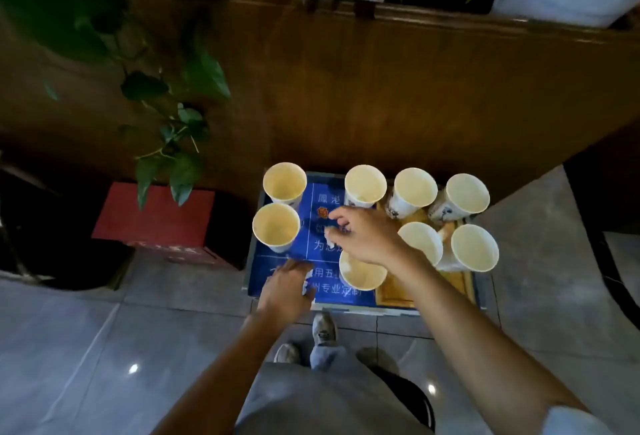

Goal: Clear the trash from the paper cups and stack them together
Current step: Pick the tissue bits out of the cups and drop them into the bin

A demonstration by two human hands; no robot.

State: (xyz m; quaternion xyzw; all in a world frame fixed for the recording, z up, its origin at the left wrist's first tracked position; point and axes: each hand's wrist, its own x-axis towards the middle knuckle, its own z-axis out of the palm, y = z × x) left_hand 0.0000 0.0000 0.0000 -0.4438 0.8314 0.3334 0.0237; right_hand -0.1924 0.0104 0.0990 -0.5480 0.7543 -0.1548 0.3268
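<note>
**Eight paper cups upright, trash bits in both hands**

Left side: two paper cups, far-left and near-left, stand upright on the blue printed sheet covering a low tray. Both look empty inside. The person's left hand rests palm-down at the sheet's near edge, fingers curled around a small white paper scrap.

Centre: right hand reaches across, thumb and fingers narrowly pinched on another white scrap, low over the sheet. Under the wrist stands a cup; behind the hand another.

Right: four more cups, on a wooden-looking part of the tray.

Count: eight cups, none nested yet; two scraps visible. Whether any cup holds trash, cannot tell.

Handling, as judged: cups are light, thin-walled, easy to crush or tip; take each around the mid-wall or by the rim, gently. Tapered shape should nest easily. Scraps are soft, weightless, fingertip pinch suffices.
</note>
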